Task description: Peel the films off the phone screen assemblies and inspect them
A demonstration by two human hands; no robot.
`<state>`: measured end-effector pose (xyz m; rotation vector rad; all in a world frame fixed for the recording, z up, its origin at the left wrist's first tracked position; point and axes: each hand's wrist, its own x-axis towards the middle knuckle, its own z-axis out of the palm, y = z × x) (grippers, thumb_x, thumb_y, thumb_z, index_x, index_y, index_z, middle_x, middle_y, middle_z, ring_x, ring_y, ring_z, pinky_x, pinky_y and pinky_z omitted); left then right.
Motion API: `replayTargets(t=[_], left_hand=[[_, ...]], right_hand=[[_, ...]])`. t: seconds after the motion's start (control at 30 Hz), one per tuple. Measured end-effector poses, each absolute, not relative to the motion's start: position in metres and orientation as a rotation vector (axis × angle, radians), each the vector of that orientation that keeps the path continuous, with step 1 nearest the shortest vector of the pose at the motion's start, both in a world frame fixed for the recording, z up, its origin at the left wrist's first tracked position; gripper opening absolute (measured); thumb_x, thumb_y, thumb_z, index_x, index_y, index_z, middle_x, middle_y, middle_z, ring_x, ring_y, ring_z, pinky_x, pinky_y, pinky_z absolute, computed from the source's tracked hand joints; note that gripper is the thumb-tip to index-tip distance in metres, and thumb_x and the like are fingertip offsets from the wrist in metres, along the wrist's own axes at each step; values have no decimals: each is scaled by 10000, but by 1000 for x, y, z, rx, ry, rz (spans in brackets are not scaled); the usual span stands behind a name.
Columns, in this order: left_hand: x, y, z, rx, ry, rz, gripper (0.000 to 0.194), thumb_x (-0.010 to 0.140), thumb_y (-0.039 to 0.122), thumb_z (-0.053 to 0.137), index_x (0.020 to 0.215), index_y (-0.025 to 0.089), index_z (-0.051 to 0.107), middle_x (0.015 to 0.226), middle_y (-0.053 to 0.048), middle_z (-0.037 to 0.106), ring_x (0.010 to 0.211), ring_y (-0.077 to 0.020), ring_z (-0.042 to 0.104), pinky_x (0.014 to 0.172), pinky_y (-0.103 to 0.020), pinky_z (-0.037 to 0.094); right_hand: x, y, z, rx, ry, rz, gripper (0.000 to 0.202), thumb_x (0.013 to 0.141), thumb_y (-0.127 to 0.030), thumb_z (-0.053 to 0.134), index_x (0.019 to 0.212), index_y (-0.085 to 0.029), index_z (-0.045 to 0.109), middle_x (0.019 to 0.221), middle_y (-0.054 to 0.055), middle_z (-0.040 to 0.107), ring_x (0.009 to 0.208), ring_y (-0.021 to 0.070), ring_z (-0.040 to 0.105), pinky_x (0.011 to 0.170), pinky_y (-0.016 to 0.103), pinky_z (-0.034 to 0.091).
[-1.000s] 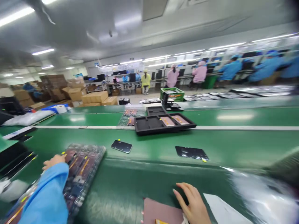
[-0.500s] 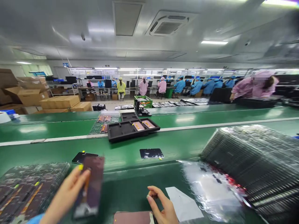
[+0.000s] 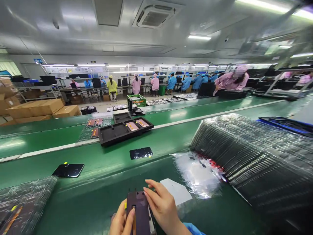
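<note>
My left hand grips a phone screen at bottom centre, its dark brown back towards me, with an orange flex cable and a yellow tab. My right hand is closed at the screen's upper right corner, thumb and finger pinched there. Whether a thin film lies between those fingertips is too small to tell. Part of another panel shows beneath the held screen, mostly hidden. Beyond the hands, a black phone screen lies face up on the green bench, and another black screen lies to the left.
A clear plastic tray with brown screens stands at lower left. Right of my hands lie a white sheet and clear film, beside tall stacked trays. A black tray sits farther back. Co-workers are across the room.
My left hand has carried the phone screen from the left to bottom centre, over the other panel. My right hand has come to its upper corner. The view has turned right.
</note>
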<state>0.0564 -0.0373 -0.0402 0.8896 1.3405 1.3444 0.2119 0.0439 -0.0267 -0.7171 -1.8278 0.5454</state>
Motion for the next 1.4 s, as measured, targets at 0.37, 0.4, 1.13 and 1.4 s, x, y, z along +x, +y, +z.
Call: replayTargets(t=[0.37,0.4,1.13,1.4], left_hand=[[65,-50,-20,933,1307,1191,480,828,599,631,1134,229,650,951,-76,717,898,-247,658,790,-336,524],[66,-52,-20,958,1284,1182,464,845,580,622,1148,229,651,981,-80,718,947,-252,650,832,-341,519],[54,-47,-5,411,925,1197,322,721,413,791,925,186,688,742,6,631,630,-120,559,562,-209,430],[31,-20,-8,429,1083,1038,378,660,369,867,856,89,707,664,-30,640,523,-96,557,489,-182,443]], right_hand=[[212,40,-12,-792,-1747,1140,156,905,-304,623,777,-215,618,1179,91,626,1076,241,604,942,370,487],[211,43,-14,-800,-1758,1156,161,905,-312,625,778,-212,615,1164,91,626,1077,242,599,946,372,479],[202,15,-14,-286,-2128,39,271,1002,-85,383,921,-120,638,729,54,571,720,189,551,649,335,439],[207,9,3,-64,-2208,186,373,1029,-104,289,864,-90,624,672,62,551,589,167,484,534,294,427]])
